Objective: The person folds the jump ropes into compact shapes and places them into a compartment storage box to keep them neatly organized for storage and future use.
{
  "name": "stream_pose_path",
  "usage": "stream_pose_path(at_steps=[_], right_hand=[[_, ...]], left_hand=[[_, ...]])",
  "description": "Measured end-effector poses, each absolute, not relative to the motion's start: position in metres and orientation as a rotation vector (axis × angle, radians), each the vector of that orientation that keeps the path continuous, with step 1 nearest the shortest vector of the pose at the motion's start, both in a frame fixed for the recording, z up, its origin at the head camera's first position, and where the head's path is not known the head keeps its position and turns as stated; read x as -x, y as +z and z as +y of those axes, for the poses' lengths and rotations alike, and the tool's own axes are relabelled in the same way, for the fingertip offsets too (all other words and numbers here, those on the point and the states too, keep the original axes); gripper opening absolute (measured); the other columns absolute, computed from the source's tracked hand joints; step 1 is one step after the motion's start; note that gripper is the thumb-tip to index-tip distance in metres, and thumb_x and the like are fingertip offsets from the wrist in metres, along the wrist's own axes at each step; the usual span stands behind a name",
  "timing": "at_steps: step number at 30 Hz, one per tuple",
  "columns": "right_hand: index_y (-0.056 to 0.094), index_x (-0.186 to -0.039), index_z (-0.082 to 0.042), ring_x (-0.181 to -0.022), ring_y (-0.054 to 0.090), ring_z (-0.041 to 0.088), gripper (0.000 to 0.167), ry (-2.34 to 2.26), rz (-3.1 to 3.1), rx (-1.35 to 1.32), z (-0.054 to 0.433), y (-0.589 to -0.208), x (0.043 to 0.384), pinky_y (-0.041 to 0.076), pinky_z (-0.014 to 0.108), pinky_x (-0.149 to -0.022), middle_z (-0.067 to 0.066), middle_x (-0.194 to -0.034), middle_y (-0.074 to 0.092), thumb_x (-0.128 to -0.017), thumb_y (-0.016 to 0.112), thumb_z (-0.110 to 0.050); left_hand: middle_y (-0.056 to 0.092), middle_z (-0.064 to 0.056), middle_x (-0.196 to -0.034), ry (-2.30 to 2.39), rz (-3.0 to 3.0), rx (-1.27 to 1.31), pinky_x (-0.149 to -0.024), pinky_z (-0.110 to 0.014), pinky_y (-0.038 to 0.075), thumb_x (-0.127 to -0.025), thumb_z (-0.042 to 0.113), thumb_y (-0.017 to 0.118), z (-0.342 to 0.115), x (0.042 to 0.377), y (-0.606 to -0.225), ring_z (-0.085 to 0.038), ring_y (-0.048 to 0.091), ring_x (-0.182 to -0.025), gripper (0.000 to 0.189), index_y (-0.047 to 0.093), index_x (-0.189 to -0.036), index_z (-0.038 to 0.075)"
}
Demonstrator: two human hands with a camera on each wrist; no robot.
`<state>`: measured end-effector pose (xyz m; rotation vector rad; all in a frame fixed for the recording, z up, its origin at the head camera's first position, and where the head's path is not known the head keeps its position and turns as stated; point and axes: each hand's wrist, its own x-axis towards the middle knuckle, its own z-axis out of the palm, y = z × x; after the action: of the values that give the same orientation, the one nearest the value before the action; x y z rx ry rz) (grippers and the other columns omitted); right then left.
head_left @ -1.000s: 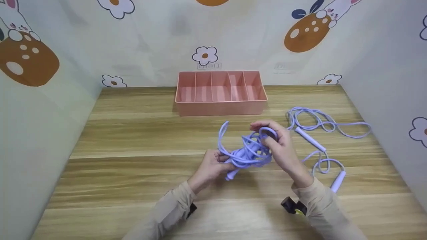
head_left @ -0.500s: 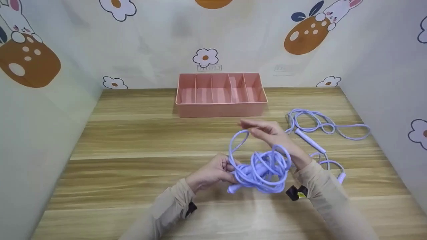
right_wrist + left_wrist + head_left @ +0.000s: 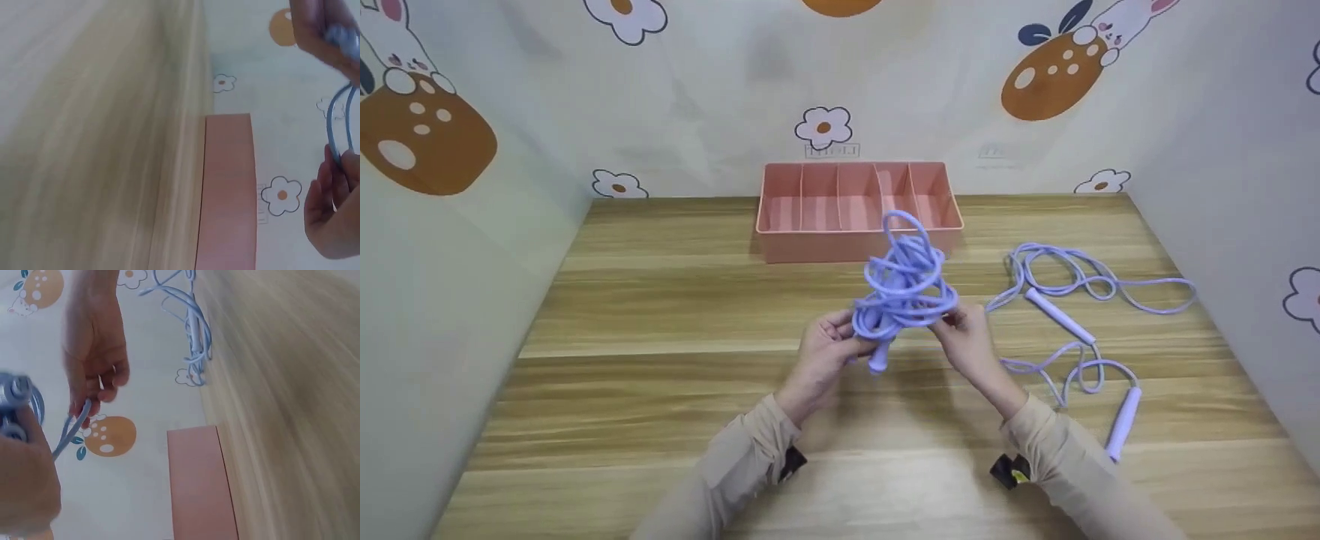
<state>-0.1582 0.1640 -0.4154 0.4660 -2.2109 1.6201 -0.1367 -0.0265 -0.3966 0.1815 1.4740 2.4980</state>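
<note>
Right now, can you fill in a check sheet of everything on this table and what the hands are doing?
Surface: wooden table, striped grain, lit from above.
Job's things: bundled purple skipping rope, lifted off the table between both hands, one loop sticking up, a handle end poking down.
Clutter: second purple skipping rope lying loose at the right, uncoiled, both handles on the wood; pink divided box at the back, compartments look bare.
Hands: left hand grips the bundle's lower left; right hand pinches a strand at its right.
Cables: nothing seen.
Surroundings: pale walls with flower, rabbit and orange-blob stickers on three sides.
</note>
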Motion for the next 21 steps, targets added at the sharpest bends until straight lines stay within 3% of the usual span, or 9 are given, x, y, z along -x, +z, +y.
stream_pose_path(at_steps=[3,5,12,21], right_hand=[[0.070,-0.084,0.001,-0.063,0.060,0.014,0.008,1.428,-2.275,-0.463,0.164,-0.411,0.147,0.048,0.017,-0.056,0.009,-0.073,0.069,-0.082,0.062,0.000],[0.070,-0.086,0.000,-0.067,0.060,0.015,0.009,1.270,-2.242,-0.559,0.166,-0.412,0.142,0.047,0.016,-0.059,0.006,-0.075,0.069,-0.079,0.065,0.000],[0.069,-0.089,-0.001,-0.068,0.055,0.018,0.018,0.428,-1.960,-1.012,0.166,-0.405,0.123,0.050,0.025,-0.056,0.004,-0.075,0.062,-0.090,0.053,-0.009],[0.067,-0.090,-0.002,-0.071,0.053,0.017,0.025,-0.081,-1.767,-1.352,0.155,-0.361,0.093,0.045,0.020,-0.051,0.005,-0.079,0.057,-0.092,0.042,0.001]], left_hand=[[0.070,-0.007,-0.085,2.648,1.462,0.001,-0.069,-0.023,0.055,-0.074,-0.019,0.053,-0.027,0.143,-0.399,-0.011,0.065,-0.072,0.034,0.054,-0.107,-0.016],[0.069,-0.004,-0.081,2.708,1.458,0.093,-0.067,-0.022,0.054,-0.075,-0.018,0.053,-0.029,0.147,-0.401,-0.010,0.064,-0.071,0.030,0.057,-0.104,-0.012],[0.068,-0.017,-0.094,2.839,1.584,0.135,-0.067,-0.025,0.055,-0.074,-0.011,0.063,-0.033,0.158,-0.419,-0.015,0.065,-0.079,0.035,0.056,-0.107,-0.014],[0.063,-0.030,-0.094,2.671,2.105,0.100,-0.072,-0.032,0.056,-0.071,-0.013,0.065,-0.028,0.155,-0.414,-0.029,0.066,-0.085,0.030,0.058,-0.100,-0.017]])
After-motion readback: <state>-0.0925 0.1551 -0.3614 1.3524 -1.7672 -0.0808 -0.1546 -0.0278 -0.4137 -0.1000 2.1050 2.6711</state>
